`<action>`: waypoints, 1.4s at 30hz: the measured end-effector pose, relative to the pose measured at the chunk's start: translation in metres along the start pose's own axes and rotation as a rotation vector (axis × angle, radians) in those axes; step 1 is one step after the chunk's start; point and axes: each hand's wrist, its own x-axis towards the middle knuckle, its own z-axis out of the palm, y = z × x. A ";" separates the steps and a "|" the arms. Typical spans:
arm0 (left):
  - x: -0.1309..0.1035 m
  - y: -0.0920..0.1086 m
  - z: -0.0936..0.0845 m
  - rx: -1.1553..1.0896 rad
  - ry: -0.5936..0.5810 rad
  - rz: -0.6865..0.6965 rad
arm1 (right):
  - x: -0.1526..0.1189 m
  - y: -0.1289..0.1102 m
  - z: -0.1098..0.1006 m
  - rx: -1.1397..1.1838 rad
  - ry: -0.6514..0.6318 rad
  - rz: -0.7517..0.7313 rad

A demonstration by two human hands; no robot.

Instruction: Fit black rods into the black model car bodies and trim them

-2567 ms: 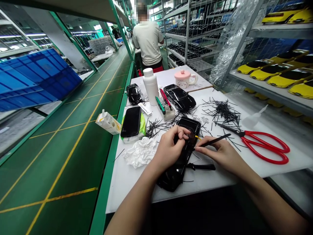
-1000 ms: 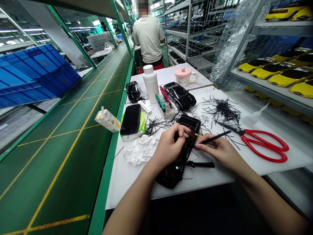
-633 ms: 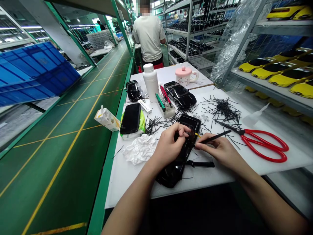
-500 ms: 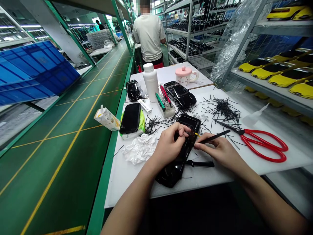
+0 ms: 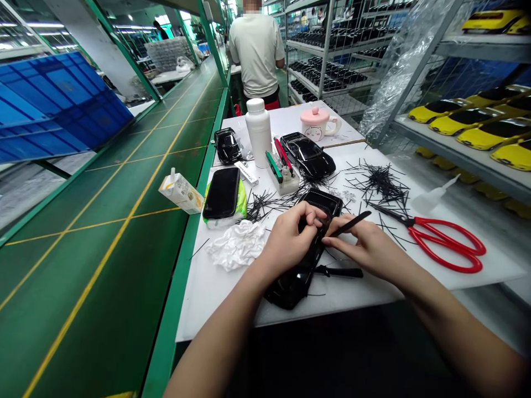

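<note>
A black car body (image 5: pixel 290 287) lies on the white table in front of me. My left hand (image 5: pixel 292 229) is closed over its middle, fingers curled; what they pinch, if anything, is too small to make out. From the right, my right hand (image 5: pixel 360 243) grips a thin black tool (image 5: pixel 352 222) over the body, its fingertips close to the left ones. A second black tool (image 5: pixel 342 272) rests on the table beside the body, below my right hand. Thin black strips (image 5: pixel 381 185) lie in a heap beyond my right hand.
Red-handled scissors (image 5: pixel 448 243) lie at the right. A crumpled white cloth (image 5: pixel 236 245), phone (image 5: pixel 222 193) and drink carton (image 5: pixel 181 192) are at the left. Behind stand a white bottle (image 5: pixel 258 135), a black car (image 5: pixel 307 156) and a pink-lidded mug (image 5: pixel 315 124). A person (image 5: pixel 256 52) stands beyond.
My right hand has moved slightly left with the black tool, closer to my left hand. The tool is tilted more steeply. The whole view has shifted a little.
</note>
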 end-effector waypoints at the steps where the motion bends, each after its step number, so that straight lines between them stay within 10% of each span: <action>1: 0.000 0.000 0.000 0.000 -0.001 0.007 | 0.000 0.000 0.000 -0.001 0.004 -0.014; 38: 0.001 0.000 0.000 0.209 -0.061 0.007 | -0.011 -0.001 -0.013 0.113 0.208 -0.098; 42: 0.000 0.000 0.000 0.200 -0.054 -0.002 | -0.006 -0.001 -0.018 0.052 0.087 -0.115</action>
